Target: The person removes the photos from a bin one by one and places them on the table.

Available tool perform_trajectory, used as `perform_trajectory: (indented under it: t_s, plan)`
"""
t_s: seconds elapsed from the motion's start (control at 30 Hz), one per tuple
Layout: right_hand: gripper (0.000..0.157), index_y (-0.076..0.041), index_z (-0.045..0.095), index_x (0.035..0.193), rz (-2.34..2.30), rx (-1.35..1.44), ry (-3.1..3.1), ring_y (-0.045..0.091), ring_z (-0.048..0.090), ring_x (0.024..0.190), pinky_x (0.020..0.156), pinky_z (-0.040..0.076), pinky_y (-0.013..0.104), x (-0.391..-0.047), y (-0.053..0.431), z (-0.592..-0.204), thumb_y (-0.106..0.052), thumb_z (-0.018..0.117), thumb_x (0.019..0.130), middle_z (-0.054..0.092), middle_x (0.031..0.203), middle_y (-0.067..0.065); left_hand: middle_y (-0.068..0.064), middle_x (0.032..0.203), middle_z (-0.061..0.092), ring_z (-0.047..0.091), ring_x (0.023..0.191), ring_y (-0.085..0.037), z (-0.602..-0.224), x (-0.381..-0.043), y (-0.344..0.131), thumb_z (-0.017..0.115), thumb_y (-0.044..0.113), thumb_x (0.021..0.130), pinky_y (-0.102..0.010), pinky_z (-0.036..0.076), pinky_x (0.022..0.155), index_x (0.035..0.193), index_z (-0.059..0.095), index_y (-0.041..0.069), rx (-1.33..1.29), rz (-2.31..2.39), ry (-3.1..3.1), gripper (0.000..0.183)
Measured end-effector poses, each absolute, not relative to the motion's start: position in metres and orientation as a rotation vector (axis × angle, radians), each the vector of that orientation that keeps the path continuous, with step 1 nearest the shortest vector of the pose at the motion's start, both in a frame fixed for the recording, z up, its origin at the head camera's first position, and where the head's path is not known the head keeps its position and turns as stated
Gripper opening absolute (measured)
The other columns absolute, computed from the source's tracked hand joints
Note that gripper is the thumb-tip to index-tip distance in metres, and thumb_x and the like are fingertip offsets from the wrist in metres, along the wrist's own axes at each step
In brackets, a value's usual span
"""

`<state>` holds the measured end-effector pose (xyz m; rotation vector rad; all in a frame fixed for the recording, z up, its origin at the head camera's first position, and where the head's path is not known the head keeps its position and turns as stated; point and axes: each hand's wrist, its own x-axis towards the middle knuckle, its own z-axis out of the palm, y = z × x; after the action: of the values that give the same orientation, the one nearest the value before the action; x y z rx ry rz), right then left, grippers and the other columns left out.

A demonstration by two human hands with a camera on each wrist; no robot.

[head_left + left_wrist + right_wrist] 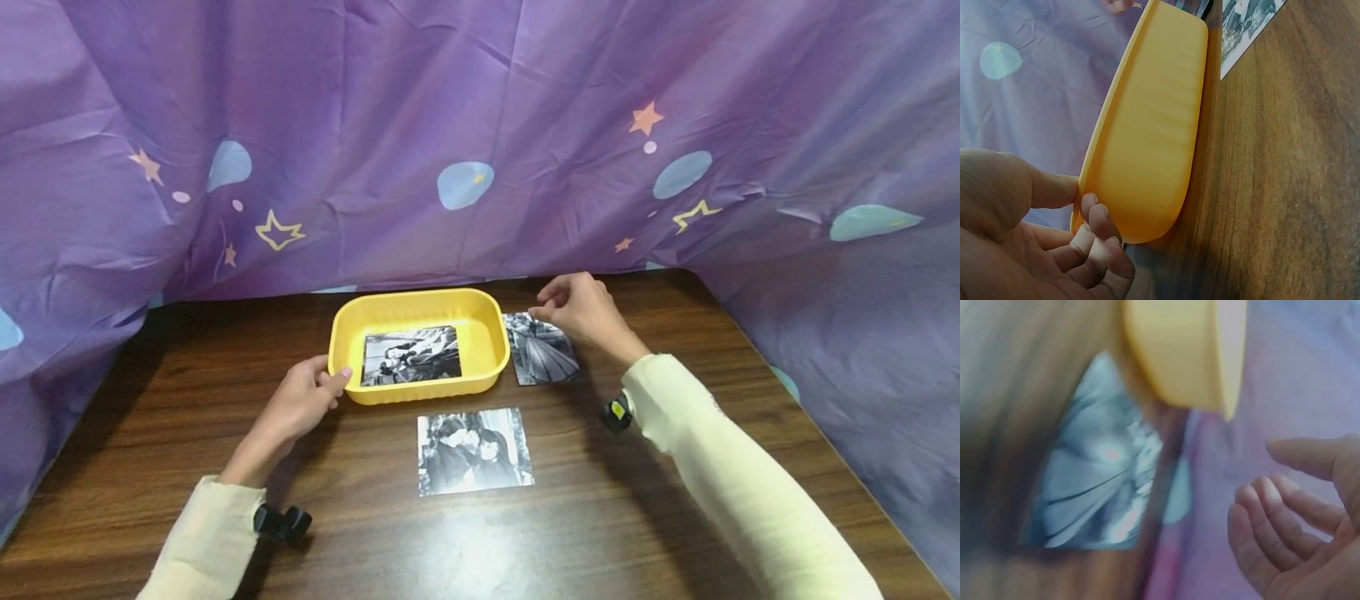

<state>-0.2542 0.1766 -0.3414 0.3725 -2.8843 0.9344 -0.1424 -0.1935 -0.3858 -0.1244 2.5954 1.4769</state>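
Observation:
A yellow plastic tray (420, 390) stands toward the back of the table, with a black-and-white photo (412, 357) lying inside it. My left hand (306, 395) pinches the tray's left rim between thumb and fingers; the left wrist view shows this grip on the yellow wall (1141, 125). To the right of the tray, a second black-and-white photo (546, 354) lies on the table. My right hand (581, 308) hovers near that photo's upper right corner, loosely curled with nothing in it. The right wrist view shows a gap between thumb and fingertips.
A third black-and-white photo (474, 454), showing people, lies in front of the tray. The brown wood-grain table (360, 517) ends at a purple patterned cloth (390, 167) that hangs behind it and to the sides.

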Motion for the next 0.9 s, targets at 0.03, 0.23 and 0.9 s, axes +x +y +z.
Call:
perform_trajectory:
  t_s: [0.03,0.23,0.9]
  plan:
    - [0.024,-0.004,0.076,0.097,0.948,0.412,-2.875,0.021,0.069,0.077,0.077,0.051,0.038,-0.255,0.171,-0.336,-0.021,0.084,0.082,0.074,0.083,0.006,-0.013,0.083,0.056,0.053,0.074,-0.019,-0.386,-0.143,-0.193,0.052,0.017,0.106,-0.028,0.041,0.060,0.143,0.039,-0.017,-0.128,1.474,2.595,0.052]
    - [0.024,-0.002,0.075,0.099,0.998,0.606,-2.848,0.022,0.070,0.078,0.076,0.056,0.037,-0.259,0.136,-0.317,-0.016,0.084,0.083,0.074,0.087,0.010,-0.013,0.084,0.056,0.052,0.073,-0.018,-0.385,-0.145,-0.193,0.051,0.018,0.106,-0.028,0.040,0.059,0.144,0.039,-0.016,-0.136,1.459,2.599,0.052]
    - [0.059,-0.002,0.069,0.120,0.471,0.995,-3.144,0.025,0.063,0.112,0.100,0.047,0.035,-0.271,0.044,-0.374,-0.035,0.090,0.076,0.069,0.119,0.011,-0.013,0.081,0.056,0.052,0.071,-0.019,-0.387,-0.146,-0.195,0.052,0.016,0.105,-0.028,0.038,0.057,0.144,0.040,-0.016,-0.141,1.473,2.598,0.051]
